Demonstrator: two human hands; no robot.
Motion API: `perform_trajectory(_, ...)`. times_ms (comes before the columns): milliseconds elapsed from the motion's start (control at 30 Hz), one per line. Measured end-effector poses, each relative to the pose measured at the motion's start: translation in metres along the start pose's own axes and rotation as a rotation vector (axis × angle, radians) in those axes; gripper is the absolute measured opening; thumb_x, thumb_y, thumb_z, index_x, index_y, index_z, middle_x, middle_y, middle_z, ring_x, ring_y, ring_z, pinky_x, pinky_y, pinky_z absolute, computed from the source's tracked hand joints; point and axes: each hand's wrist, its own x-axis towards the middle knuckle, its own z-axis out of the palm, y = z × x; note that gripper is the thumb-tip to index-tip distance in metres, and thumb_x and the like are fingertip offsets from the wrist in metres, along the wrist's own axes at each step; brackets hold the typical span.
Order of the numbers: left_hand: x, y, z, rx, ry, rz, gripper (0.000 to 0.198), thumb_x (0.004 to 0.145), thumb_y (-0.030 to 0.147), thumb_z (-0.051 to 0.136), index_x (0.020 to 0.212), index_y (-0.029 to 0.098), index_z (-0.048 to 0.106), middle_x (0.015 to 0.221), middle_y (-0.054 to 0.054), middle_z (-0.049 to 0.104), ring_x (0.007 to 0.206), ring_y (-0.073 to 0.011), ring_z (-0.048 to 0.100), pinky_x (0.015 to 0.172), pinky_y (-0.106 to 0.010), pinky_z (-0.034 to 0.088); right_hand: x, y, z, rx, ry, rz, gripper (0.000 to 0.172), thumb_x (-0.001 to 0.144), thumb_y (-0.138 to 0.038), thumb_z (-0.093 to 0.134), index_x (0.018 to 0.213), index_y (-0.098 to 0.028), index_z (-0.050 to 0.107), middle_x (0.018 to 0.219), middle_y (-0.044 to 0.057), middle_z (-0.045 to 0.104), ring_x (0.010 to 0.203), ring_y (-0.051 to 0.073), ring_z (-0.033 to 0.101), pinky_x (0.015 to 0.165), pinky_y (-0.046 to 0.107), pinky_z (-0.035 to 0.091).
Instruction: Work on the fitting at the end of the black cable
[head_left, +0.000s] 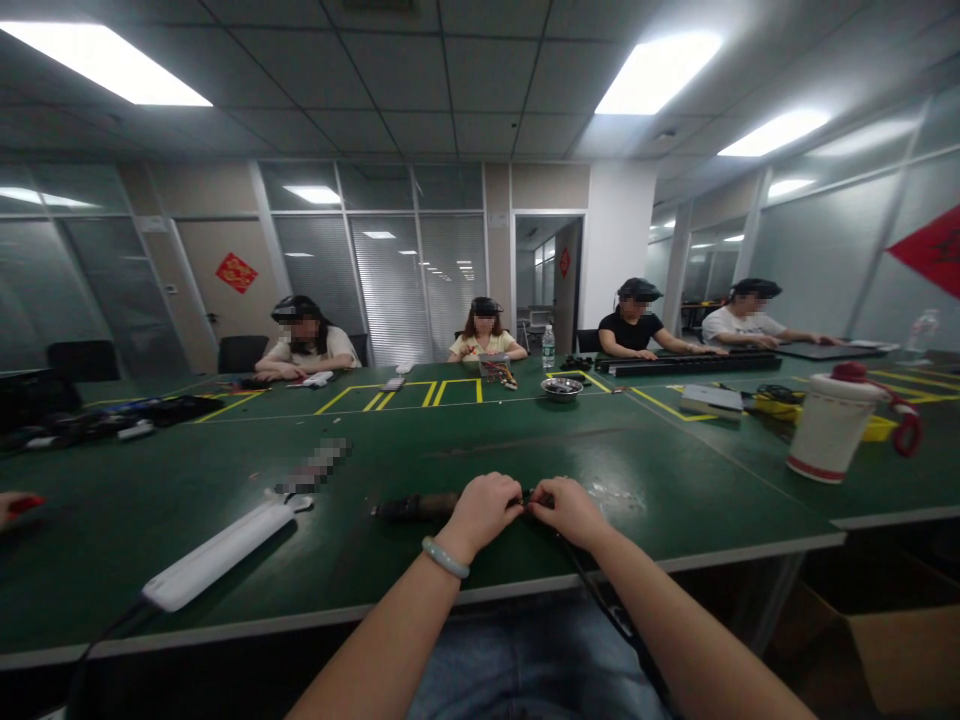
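A dark, cylindrical tool (pixel 420 507) lies on the green table, its left end free and its right end running under my left hand. My left hand (pixel 487 512), with a pale bangle (pixel 445 558) at the wrist, has its fingers bent and pinched at the tool's right end. Close beside it, my right hand (pixel 568 508) pinches at the same spot, where a small dark part shows between the fingertips. A black cord (pixel 589 580) runs from under my right hand over the table edge. The fingers hide what exactly is pinched.
Left of my hands lies a white power strip (pixel 217 555). At right stand a white jug (pixel 832 425) and a yellow tray (pixel 877 428). A metal bowl (pixel 562 389) and a water bottle (pixel 547 346) are farther back. Several people sit across the table; another hand (pixel 15 507) shows at far left.
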Motion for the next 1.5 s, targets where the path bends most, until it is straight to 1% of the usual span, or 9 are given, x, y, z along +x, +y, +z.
perform_trajectory(133, 0.000, 0.002, 0.001, 0.020, 0.025, 0.008, 0.008, 0.085, 0.028, 0.063, 0.083, 0.020, 0.060, 0.089, -0.003, 0.063, 0.088, -0.0184, 0.057, 0.076, -0.031, 0.040, 0.002, 0.002, 0.001, 0.047, 0.016, 0.027, 0.015, 0.080, -0.033, 0.063, 0.078, -0.022, 0.072, 0.078, 0.002, 0.071, 0.076, 0.018, 0.061, 0.072, 0.028, 0.041)
perform_trajectory(400, -0.001, 0.002, 0.003, 0.015, 0.021, -0.024, 0.007, 0.086, 0.027, 0.060, 0.087, 0.020, 0.061, 0.089, -0.004, 0.063, 0.089, -0.0191, 0.057, 0.079, -0.031, 0.041, 0.005, 0.012, 0.009, 0.225, -0.066, 0.158, 0.018, 0.079, -0.036, 0.063, 0.081, -0.021, 0.073, 0.075, 0.001, 0.071, 0.068, 0.015, 0.062, 0.060, 0.024, 0.041)
perform_trajectory(467, -0.001, 0.002, 0.004, 0.013, 0.032, -0.009, 0.006, 0.087, 0.026, 0.058, 0.086, 0.020, 0.061, 0.088, -0.004, 0.063, 0.088, -0.0190, 0.057, 0.078, -0.031, 0.041, 0.006, 0.012, 0.010, 0.214, -0.081, 0.150, 0.017, 0.078, -0.036, 0.064, 0.080, -0.022, 0.073, 0.074, 0.001, 0.071, 0.068, 0.015, 0.062, 0.059, 0.024, 0.040)
perform_trajectory(633, 0.001, -0.002, 0.006, 0.006, 0.034, 0.015, 0.008, 0.087, 0.029, 0.061, 0.088, 0.021, 0.062, 0.089, -0.003, 0.063, 0.089, -0.0186, 0.056, 0.078, -0.031, 0.041, 0.006, 0.012, 0.011, 0.145, -0.035, 0.084, 0.015, 0.078, -0.034, 0.063, 0.080, -0.023, 0.074, 0.078, 0.001, 0.072, 0.074, 0.016, 0.062, 0.066, 0.025, 0.042)
perform_trajectory(800, -0.001, -0.003, 0.004, -0.037, 0.045, 0.020, 0.012, 0.085, 0.034, 0.064, 0.090, 0.022, 0.063, 0.090, -0.001, 0.063, 0.090, -0.0185, 0.056, 0.079, -0.031, 0.041, 0.006, 0.012, 0.010, 0.114, -0.017, 0.068, 0.014, 0.078, -0.035, 0.064, 0.080, -0.025, 0.074, 0.078, 0.000, 0.072, 0.073, 0.017, 0.062, 0.068, 0.027, 0.042)
perform_trajectory(933, -0.003, 0.001, 0.001, -0.038, 0.057, 0.006, 0.007, 0.087, 0.026, 0.059, 0.091, 0.022, 0.063, 0.091, -0.002, 0.063, 0.089, -0.0177, 0.056, 0.079, -0.031, 0.041, 0.005, 0.010, 0.008, 0.092, -0.013, 0.063, 0.014, 0.078, -0.035, 0.065, 0.081, -0.026, 0.075, 0.078, 0.000, 0.072, 0.073, 0.017, 0.062, 0.070, 0.027, 0.042)
perform_trajectory(1067, -0.003, 0.003, -0.001, -0.048, 0.044, 0.005, 0.010, 0.087, 0.021, 0.055, 0.093, 0.021, 0.063, 0.093, -0.003, 0.064, 0.091, -0.0182, 0.057, 0.082, -0.031, 0.042, 0.005, 0.009, 0.006, 0.075, 0.001, 0.055, 0.013, 0.079, -0.035, 0.065, 0.080, -0.026, 0.074, 0.079, 0.000, 0.072, 0.075, 0.017, 0.062, 0.070, 0.027, 0.041)
perform_trajectory(1200, -0.002, 0.000, 0.002, -0.042, 0.056, -0.008, 0.011, 0.088, 0.024, 0.055, 0.097, 0.021, 0.061, 0.094, -0.003, 0.064, 0.092, -0.0186, 0.057, 0.083, -0.031, 0.043, 0.006, 0.009, 0.006, 0.083, -0.036, 0.087, 0.018, 0.079, -0.037, 0.064, 0.081, -0.023, 0.074, 0.078, 0.001, 0.072, 0.075, 0.017, 0.062, 0.069, 0.026, 0.040)
perform_trajectory(1500, 0.002, 0.002, 0.006, 0.079, 0.037, 0.047, 0.003, 0.085, 0.022, 0.060, 0.086, 0.021, 0.058, 0.089, -0.003, 0.060, 0.087, -0.0188, 0.055, 0.076, -0.031, 0.042, 0.008, 0.010, 0.010, 0.120, -0.092, 0.085, 0.019, 0.078, -0.038, 0.064, 0.082, -0.022, 0.074, 0.079, 0.001, 0.072, 0.075, 0.016, 0.062, 0.069, 0.025, 0.042)
